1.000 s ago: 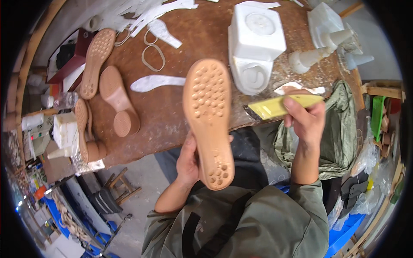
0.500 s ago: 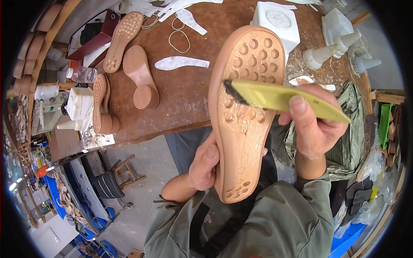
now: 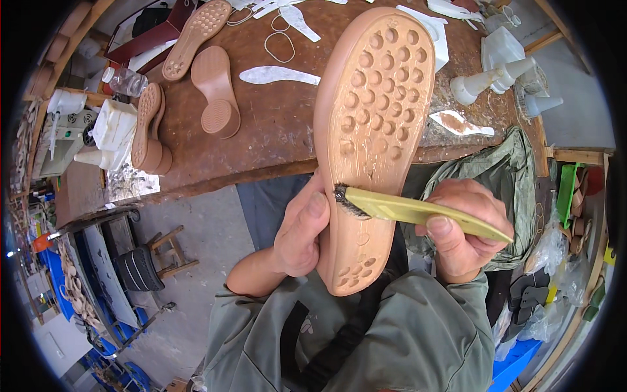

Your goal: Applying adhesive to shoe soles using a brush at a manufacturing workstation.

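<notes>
Left hand (image 3: pixel 302 228) is wrapped round a tan sole (image 3: pixel 375 140), wide end at 12 o'clock; right hand (image 3: pixel 465 225) is closed on a yellow-green brush (image 3: pixel 406 210), bristles on the sole. Heeled sole (image 3: pixel 214 85) lies on the table (image 3: pixel 277 140), 11 o'clock from the left.

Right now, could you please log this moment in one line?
left hand: holds sole | right hand: holds brush | bristles: at sole's narrow middle

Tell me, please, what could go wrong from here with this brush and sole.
The bristles of the brush sit close to the thumb of the left hand, so a stray stroke might smear it. Only the left hand appears to support the tan sole, so firm pressure might tilt it. The bristles might also skip hollows at its wide end.
</notes>
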{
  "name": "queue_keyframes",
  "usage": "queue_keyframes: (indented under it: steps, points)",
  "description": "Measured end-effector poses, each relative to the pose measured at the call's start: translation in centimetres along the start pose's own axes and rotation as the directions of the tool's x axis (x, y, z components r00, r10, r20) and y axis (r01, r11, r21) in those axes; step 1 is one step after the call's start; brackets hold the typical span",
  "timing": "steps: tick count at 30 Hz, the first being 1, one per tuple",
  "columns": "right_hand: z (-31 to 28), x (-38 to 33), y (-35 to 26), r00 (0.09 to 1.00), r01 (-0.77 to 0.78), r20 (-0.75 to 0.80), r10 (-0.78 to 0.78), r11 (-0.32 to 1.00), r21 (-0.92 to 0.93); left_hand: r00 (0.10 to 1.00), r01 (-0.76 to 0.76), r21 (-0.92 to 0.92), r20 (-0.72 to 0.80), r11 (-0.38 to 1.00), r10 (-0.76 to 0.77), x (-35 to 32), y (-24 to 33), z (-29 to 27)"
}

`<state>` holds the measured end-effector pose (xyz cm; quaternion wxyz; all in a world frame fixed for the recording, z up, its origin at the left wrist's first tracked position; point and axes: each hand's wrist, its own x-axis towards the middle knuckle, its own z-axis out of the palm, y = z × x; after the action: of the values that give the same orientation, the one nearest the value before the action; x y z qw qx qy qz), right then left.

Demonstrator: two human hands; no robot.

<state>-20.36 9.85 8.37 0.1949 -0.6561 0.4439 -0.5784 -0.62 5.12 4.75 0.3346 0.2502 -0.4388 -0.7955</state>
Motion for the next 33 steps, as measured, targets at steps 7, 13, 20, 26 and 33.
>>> queue_keyframes:
  steps: [7, 13, 20, 26, 33]
  points:
    - [1.1, -2.0, -1.2, 0.993, 0.117, 0.017, -0.118, 0.992, 0.047, 0.985, -0.045, -0.322, 0.146, 0.946, 0.097, 0.2, -0.5, 0.1]
    - [1.5, -3.5, -1.8, 0.981, 0.196, -0.004, -0.196, 0.980, 0.027, 0.981, -0.141, -0.297, 0.090, 0.945, 0.174, 0.3, -0.4, 0.3]
    - [1.5, -3.8, -2.7, 0.957, 0.269, 0.102, -0.271, 0.963, 0.034, 0.980, -0.196, -0.366, -0.105, 0.910, 0.169, 0.3, 0.2, 1.3]
    - [1.4, -3.1, -3.6, 0.935, 0.312, 0.180, -0.307, 0.950, 0.001, 0.994, -0.103, -0.368, -0.058, 0.924, 0.087, 0.1, 0.5, 0.9]
    - [1.4, -2.4, -4.0, 0.901, 0.368, 0.250, -0.356, 0.930, -0.003, 0.999, 0.000, -0.398, -0.042, 0.917, -0.019, 0.1, -0.2, 0.0]
